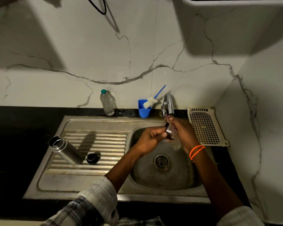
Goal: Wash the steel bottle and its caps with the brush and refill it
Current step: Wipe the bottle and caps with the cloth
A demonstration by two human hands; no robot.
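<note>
The open steel bottle [66, 150] stands tilted on the ribbed drainboard, mouth up. A black cap [92, 158] lies just right of it. My left hand [151, 138] grips a small steel cap [169, 132] over the sink basin [162, 175]. My right hand [180, 129] touches that cap from the right, under water running from the tap [168, 103]. How the right fingers lie is blurred by the water. The brush [152, 101], blue handle and white bristles, leans in a blue cup [144, 110] behind the sink.
A clear plastic water bottle [107, 103] with a green lid stands against the marble wall. A cream perforated tray [204, 126] lies right of the tap. The black counter [15, 136] surrounds the sink. The drain [161, 162] sits mid-basin.
</note>
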